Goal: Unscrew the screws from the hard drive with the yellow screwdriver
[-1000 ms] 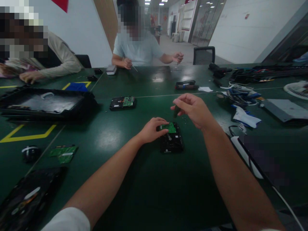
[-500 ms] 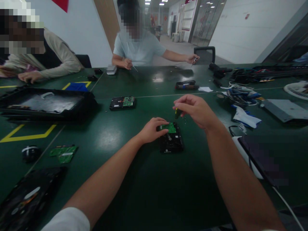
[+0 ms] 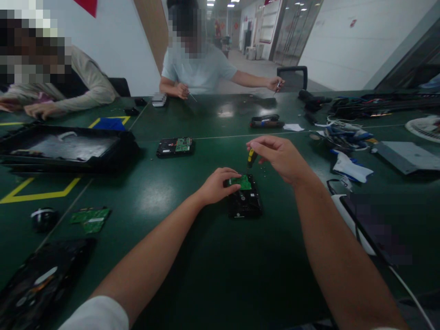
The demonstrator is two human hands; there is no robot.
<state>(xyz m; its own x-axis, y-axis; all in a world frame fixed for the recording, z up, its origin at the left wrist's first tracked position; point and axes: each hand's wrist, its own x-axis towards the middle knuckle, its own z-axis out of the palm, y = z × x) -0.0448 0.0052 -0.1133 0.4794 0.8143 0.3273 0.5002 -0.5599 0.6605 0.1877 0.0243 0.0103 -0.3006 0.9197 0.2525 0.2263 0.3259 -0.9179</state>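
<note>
A black hard drive (image 3: pixel 244 206) with a green circuit board (image 3: pixel 245 182) at its far end lies on the dark green table. My left hand (image 3: pixel 222 185) grips the drive from the left, its thumb and fingers across the board. Over the drive's far end, my right hand (image 3: pixel 273 153) is closed on a screwdriver (image 3: pixel 252 157) with a yellow and black handle. The screwdriver points down at the board's far edge; whether its tip touches a screw is too small to tell. Several tiny screws (image 3: pixel 264 170) lie just right of the drive.
Another hard drive (image 3: pixel 175 147) lies farther back. Left are a black plastic tray (image 3: pixel 62 146), loose green boards (image 3: pixel 91 219) and a large black part (image 3: pixel 44 279). Right are gloves (image 3: pixel 350 166), a grey metal box (image 3: pixel 409 156) and a dark-screened device (image 3: pixel 374 224). Two people sit across the table.
The screwdriver has shifted slightly left in my right hand, and more of its yellow handle shows. My left hand and the hard drive stay in place.
</note>
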